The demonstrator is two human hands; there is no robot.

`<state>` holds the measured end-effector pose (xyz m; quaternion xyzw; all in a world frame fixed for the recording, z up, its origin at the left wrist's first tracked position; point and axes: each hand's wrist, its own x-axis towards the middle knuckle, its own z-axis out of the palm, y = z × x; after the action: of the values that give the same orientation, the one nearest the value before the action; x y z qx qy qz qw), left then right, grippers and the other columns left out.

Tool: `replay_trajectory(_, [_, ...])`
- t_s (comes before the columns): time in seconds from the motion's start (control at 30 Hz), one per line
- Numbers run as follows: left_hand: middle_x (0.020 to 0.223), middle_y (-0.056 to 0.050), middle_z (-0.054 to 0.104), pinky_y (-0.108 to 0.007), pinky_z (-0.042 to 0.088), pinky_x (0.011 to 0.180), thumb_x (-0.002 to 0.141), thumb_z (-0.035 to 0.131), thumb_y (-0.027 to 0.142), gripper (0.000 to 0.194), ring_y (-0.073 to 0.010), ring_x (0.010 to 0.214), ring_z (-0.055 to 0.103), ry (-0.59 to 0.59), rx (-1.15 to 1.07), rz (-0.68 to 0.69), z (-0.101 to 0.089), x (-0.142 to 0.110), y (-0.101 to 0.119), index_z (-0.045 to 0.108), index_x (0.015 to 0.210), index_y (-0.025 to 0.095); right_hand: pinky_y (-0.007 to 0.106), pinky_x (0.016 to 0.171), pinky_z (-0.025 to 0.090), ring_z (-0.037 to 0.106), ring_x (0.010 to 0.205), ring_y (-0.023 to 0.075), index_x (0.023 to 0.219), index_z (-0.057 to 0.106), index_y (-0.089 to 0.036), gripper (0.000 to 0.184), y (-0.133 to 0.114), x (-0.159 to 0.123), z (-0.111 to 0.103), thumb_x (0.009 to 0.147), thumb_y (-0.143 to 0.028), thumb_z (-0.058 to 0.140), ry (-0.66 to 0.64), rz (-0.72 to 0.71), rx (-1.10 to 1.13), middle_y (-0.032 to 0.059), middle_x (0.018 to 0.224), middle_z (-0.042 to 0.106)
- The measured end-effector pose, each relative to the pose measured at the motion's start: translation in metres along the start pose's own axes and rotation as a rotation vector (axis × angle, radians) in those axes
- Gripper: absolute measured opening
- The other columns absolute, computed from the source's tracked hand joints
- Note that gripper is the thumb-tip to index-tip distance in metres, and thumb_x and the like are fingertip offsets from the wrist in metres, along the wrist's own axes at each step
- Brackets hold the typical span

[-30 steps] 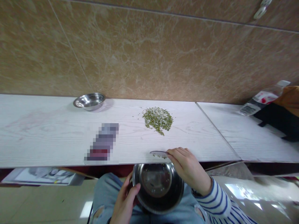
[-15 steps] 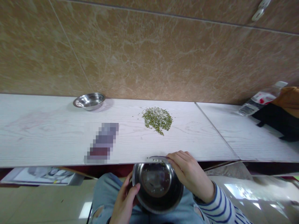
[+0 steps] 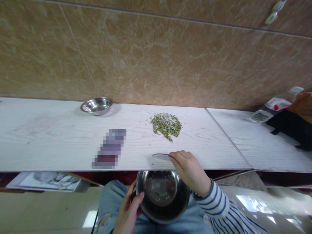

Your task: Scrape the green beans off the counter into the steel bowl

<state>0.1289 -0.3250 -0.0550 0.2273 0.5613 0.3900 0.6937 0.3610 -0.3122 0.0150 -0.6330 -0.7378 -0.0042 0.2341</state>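
Holding the pot (image 3: 179, 206) and a thin sheet (image 3: 161, 156) at the front edge of the desk (image 3: 60, 136)

From my remote station, I read the head view as follows. The left hand (image 3: 129, 208) is closed on the left side of the pot, thumb over the rim. The metal pot is mouth-up above the light blue jeans (image 3: 108, 193), just below the desk's front edge; I cannot tell whether its rim touches that edge. Small specks (image 3: 165, 197) dot the pot's inside.

The right hand (image 3: 191, 170) grasps the translucent sheet by its right end. The sheet extends leftward over the desk, near the front edge; I cannot confirm that it contacts the surface. The right forearm, in a blue-striped sleeve (image 3: 216, 203), reaches up along the right side of the pot.

The pile of grains (image 3: 165, 125), green mixed with white, lies on the desk beyond the sheet and apart from it. One stray grain (image 3: 152, 164) lies near the front edge.

Locate the small metal bowl (image 3: 98, 112) at the rear left, near the wall (image 3: 146, 58). In front of it lies a pixelated item (image 3: 109, 148) that I cannot identify. At the far right, a plastic bottle (image 3: 275, 106) lies tilted beside a black-and-orange item (image 3: 292, 128).
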Motion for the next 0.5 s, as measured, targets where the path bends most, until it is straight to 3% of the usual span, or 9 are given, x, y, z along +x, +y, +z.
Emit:
replay_trajectory(0.33, [0.148,-0.009,0.056,-0.030,0.055,0.069,0.068,0.078,0.041,0.065,-0.0338,0.120,0.062,0.075,0.021,0.010,-0.015,0.001,-0.001,0.064,0.129,0.024,0.032,0.076,0.045,0.067,0.087,0.0184,0.106,0.064,-0.021,0.019,-0.009,0.003,0.002,0.101,-0.020,0.046,-0.083,-0.083,0.060,0.0051,0.094,0.074])
replay_trajectory(0.5, [0.142,-0.010,0.062,-0.032,0.055,0.069,0.070,0.077,0.039,0.065,-0.0327,0.117,0.063,0.082,0.004,-0.012,-0.017,-0.001,-0.001,0.062,0.131,0.023,0.032,0.077,0.045,0.066,0.087,0.0178,0.105,0.064,-0.021,0.017,-0.012,-0.001,-0.001,0.100,-0.018,0.048,-0.069,-0.112,0.096,0.0042,0.094,0.074])
